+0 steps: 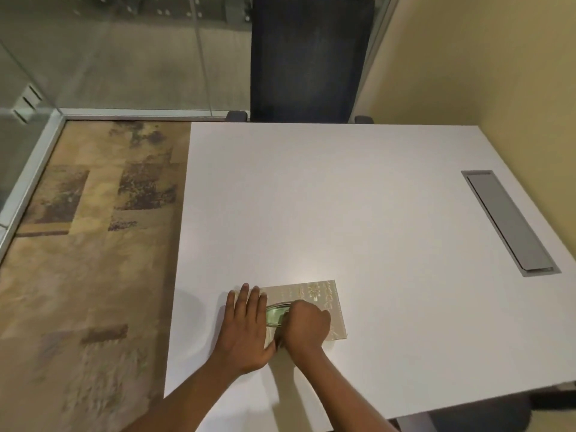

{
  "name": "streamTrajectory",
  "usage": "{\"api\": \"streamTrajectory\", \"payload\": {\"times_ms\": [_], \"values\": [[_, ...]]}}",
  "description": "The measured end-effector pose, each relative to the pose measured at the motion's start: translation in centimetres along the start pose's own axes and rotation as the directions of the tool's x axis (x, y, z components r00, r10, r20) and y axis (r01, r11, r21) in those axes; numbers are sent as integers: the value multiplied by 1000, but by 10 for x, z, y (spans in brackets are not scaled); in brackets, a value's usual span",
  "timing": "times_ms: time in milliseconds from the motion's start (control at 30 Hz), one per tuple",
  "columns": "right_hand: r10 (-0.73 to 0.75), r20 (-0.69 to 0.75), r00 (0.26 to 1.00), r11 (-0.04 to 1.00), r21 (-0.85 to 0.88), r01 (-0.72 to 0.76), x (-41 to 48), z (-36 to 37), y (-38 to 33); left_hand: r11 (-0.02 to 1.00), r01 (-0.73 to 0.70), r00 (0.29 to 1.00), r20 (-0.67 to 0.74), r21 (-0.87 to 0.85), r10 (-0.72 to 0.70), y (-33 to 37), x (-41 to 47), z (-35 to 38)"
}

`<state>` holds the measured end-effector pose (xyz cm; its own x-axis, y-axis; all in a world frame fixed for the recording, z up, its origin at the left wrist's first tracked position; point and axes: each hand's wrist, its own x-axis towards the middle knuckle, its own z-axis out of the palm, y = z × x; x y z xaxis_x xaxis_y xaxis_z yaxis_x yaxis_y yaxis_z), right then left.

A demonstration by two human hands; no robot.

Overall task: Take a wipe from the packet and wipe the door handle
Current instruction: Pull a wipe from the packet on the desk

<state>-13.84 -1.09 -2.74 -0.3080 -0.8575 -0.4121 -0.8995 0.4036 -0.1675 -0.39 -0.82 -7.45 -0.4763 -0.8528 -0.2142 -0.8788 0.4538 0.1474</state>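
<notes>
So the packet (314, 307) is lying flat near the front edge of the white counter (374, 213), right under both hands, with its long axis running roughly left to right and tilting a bit away on the right end. The left hand (246, 325) is spreading flat and wide over the packet's left end, pinning it down rather than gripping anything. The right hand (307, 325) is curling into a loose fist right over the middle, fingers bunching down at the greenish oval opening (276, 314) between the two hands. That's the bit everything depends on imo: the opening is sitting just left of the right hand's knuckles and touching the left hand's fingertips, so the right hand is the one positioned to pull upward while the left keeps the packet from lifting.

What I can't make out: whether the right hand's fingers are actually pinching a wipe yet or only picking at the flap, since the fist is covering its own fingertips. No wipe is showing clearly. The packet's near-left corner is hiding under the left palm too. And no door handle is showing clearly anywhere, just glass panels (124, 57) off to the left and a dark chair (311, 57) behind the counter, so where the wiping is going to happen is anyone's guess.
</notes>
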Motion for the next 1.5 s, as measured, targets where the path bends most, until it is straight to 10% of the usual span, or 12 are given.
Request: {"api": "streamTrajectory", "payload": {"times_ms": [1000, 1500], "values": [[84, -3, 996, 993, -81, -84, 4, 8, -19, 999, -34, 999, -14, -34, 34, 0, -1, -5], [135, -48, 990, 981, 148, -127, 5, 13, -4, 999, -34, 998, -48, -36, 32, -2, 0, 4]]}}
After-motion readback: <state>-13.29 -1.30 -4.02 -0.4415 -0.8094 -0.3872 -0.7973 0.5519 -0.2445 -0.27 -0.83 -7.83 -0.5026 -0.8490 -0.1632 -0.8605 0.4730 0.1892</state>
